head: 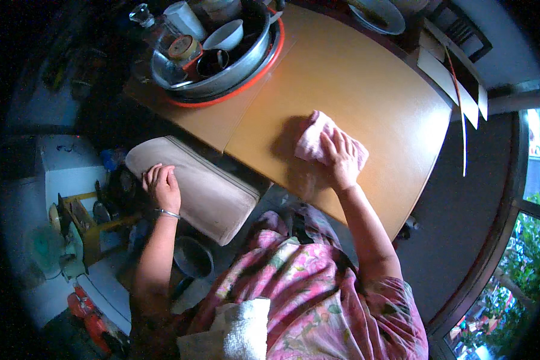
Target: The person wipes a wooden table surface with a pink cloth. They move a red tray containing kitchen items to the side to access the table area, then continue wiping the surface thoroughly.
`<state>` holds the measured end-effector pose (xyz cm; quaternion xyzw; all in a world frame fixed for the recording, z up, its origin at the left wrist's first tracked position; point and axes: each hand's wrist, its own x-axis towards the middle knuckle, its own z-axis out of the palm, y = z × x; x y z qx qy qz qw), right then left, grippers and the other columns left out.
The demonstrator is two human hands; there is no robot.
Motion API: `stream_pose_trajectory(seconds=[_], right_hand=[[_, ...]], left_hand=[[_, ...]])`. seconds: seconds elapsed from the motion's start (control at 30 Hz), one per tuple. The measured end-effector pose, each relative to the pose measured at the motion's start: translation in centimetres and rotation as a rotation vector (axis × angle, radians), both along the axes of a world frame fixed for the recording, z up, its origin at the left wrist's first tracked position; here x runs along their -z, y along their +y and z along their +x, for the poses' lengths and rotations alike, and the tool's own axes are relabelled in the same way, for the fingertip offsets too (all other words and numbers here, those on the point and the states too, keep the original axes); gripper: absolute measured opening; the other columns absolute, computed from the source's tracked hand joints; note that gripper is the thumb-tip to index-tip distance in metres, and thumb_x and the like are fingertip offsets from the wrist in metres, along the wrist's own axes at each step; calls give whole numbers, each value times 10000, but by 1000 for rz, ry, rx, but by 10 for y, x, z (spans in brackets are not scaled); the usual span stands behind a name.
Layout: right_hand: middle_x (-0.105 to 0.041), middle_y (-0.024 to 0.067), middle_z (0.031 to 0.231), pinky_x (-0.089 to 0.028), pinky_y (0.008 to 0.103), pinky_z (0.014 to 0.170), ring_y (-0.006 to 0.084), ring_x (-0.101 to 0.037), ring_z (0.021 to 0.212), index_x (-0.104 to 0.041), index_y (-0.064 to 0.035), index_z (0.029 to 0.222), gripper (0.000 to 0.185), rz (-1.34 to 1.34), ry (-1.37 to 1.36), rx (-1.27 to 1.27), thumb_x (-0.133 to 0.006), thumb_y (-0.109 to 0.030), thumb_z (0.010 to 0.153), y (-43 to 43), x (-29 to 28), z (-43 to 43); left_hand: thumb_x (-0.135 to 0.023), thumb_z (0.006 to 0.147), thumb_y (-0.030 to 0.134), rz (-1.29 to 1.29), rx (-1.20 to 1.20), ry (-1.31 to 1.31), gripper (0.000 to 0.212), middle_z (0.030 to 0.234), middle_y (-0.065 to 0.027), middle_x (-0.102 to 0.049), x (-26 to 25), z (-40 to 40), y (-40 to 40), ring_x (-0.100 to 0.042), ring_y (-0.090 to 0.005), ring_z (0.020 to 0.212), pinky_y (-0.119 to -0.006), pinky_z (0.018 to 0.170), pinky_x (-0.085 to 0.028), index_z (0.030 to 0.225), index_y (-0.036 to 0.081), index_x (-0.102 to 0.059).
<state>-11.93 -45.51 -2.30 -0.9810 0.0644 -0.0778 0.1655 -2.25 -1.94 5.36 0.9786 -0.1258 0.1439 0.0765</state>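
My right hand (342, 157) lies spread on a folded pink cloth (314, 135), pressing it against the orange-brown tabletop (364, 85) near the table's front edge. To the left, my left hand (163, 184) rests with bent fingers on the pale padded top of a bench or seat (207, 193) beside the table; a metal bangle is on that wrist. Nothing shows held in the left hand. The palm of each hand is hidden.
At the table's back left, a metal basin (234, 76) inside a red-rimmed one holds a white bowl (225, 36), a jar and glassware. A plate (380, 18) and cardboard (445, 72) are at the far right. A round container (193, 257) stands below the seat; a wooden rack (90, 225) is left.
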Motion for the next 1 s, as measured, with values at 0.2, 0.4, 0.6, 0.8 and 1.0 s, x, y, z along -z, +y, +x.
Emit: stream_pose_trajectory(seconds=[0.2, 0.4, 0.6, 0.8, 1.0], right_hand=[[-401, 154, 1420, -273, 451, 1111, 336, -364, 1325, -458, -230, 1361, 482, 73, -34, -269, -470, -198, 880, 61, 3, 85], [-415, 165, 1403, -263, 445, 1108, 346, -363, 1317, -476, -193, 1352, 503, 121, -81, -440, -513, -293, 860, 134, 16, 136], [-466, 163, 1332, -280, 452, 1087, 336, -398, 1268, -541, -149, 1259, 547, 89, -110, -523, -593, -374, 763, 175, 18, 167], [-451, 124, 1372, -291, 436, 1080, 321, -395, 1283, -513, -227, 1307, 446, 87, -85, -343, -503, -340, 876, 127, 20, 145], [-454, 103, 1364, -299, 427, 1081, 284, -388, 1306, -466, -262, 1339, 444, 19, -93, -48, -447, -204, 899, 41, 18, 72]], left_hand=[[-518, 890, 153, -25, 1, 6, 129, 982, -27, -647, 5, 1, 2, -532, -229, 1109, -482, 1057, -272, 896, 138, -646], [-521, 886, 161, -33, 11, -3, 125, 978, -25, -648, 2, 2, -1, -537, -231, 1101, -481, 1047, -280, 890, 144, -646], [-532, 880, 156, -73, 50, -38, 114, 968, -28, -647, 6, 4, -1, -544, -235, 1087, -477, 1024, -298, 890, 139, -645], [-540, 878, 152, -69, 41, -56, 115, 973, -51, -649, 12, 5, 9, -556, -247, 1057, -454, 995, -332, 888, 131, -653], [-572, 863, 147, -58, 51, -69, 102, 987, -81, -646, 18, 7, 11, -559, -264, 1041, -437, 990, -344, 892, 129, -668]])
